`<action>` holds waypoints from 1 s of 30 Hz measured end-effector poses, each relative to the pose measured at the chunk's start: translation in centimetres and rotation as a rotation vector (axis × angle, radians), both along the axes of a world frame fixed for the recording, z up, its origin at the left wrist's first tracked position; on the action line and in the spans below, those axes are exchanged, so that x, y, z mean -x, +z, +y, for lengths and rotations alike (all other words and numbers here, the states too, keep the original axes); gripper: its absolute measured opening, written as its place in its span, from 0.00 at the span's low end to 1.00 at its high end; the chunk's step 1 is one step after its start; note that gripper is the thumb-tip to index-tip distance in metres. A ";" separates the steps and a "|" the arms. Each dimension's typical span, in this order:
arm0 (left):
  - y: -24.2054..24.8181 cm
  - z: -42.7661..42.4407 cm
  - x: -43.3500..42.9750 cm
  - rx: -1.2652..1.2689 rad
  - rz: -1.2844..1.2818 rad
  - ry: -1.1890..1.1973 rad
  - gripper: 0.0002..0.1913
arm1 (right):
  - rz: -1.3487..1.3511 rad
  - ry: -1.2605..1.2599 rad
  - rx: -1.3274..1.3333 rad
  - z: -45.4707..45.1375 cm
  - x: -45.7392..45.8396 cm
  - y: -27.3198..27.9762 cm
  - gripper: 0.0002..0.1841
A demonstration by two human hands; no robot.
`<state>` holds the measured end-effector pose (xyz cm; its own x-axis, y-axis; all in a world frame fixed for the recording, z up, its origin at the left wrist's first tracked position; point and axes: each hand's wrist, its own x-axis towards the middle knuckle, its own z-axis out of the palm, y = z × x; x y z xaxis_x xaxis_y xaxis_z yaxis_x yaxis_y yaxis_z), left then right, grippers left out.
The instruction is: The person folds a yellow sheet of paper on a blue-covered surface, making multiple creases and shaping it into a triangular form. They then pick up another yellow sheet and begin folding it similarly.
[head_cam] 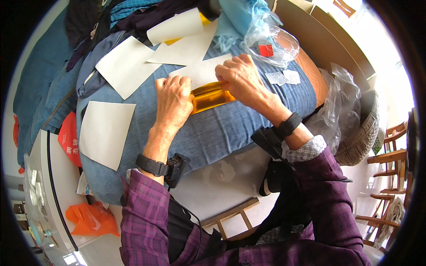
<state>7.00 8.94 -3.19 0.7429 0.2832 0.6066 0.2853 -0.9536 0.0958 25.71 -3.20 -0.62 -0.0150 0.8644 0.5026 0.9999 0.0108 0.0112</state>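
Stretched between my two hands is a shiny amber-gold sheet (213, 97), probably film or foil. My left hand (174, 99) pinches its left end and my right hand (240, 78) grips its right end. Just beyond it, a white sheet (201, 71) lies partly under my fingers on the blue cloth (213, 133). Farther back, a curled sheet with a white face and a yellow underside (176, 26) rests over another white sheet (189, 50). Two more white sheets, one at the back left (126, 66) and one at the left (106, 133), lie flat on the cloth.
A clear plastic bag (283, 43) with a red piece lies at the back right, near small patterned packets (283, 77). Dark clothing is heaped at the back left. A woven basket (361, 143) stands right, an orange bag (90, 221) lower left, a wooden stool (233, 216) below.
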 end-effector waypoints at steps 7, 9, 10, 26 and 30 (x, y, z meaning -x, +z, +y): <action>0.7 -0.8 0.3 -0.048 -0.074 -0.074 0.10 | -0.023 0.006 -0.014 -2.1 1.0 0.3 0.06; 0.9 -1.5 0.4 -0.052 -0.080 -0.084 0.09 | -0.024 0.013 -0.028 -2.7 1.1 0.4 0.07; 1.0 -1.8 0.5 -0.050 -0.085 -0.087 0.08 | -0.022 0.018 -0.036 -2.9 1.2 0.4 0.07; 1.0 -3.9 2.1 -0.178 0.124 -0.073 0.08 | 0.059 0.105 -0.014 -4.2 0.7 0.1 0.08; 0.7 -3.4 2.1 -0.240 0.125 -0.032 0.06 | 0.109 0.120 0.004 -4.3 0.6 0.0 0.09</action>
<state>4.89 5.57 -2.44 0.8225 0.1172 0.5565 0.2500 -0.9534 -0.1686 25.08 -7.51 -0.64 -0.0634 0.8618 0.5032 0.9867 0.1298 -0.0980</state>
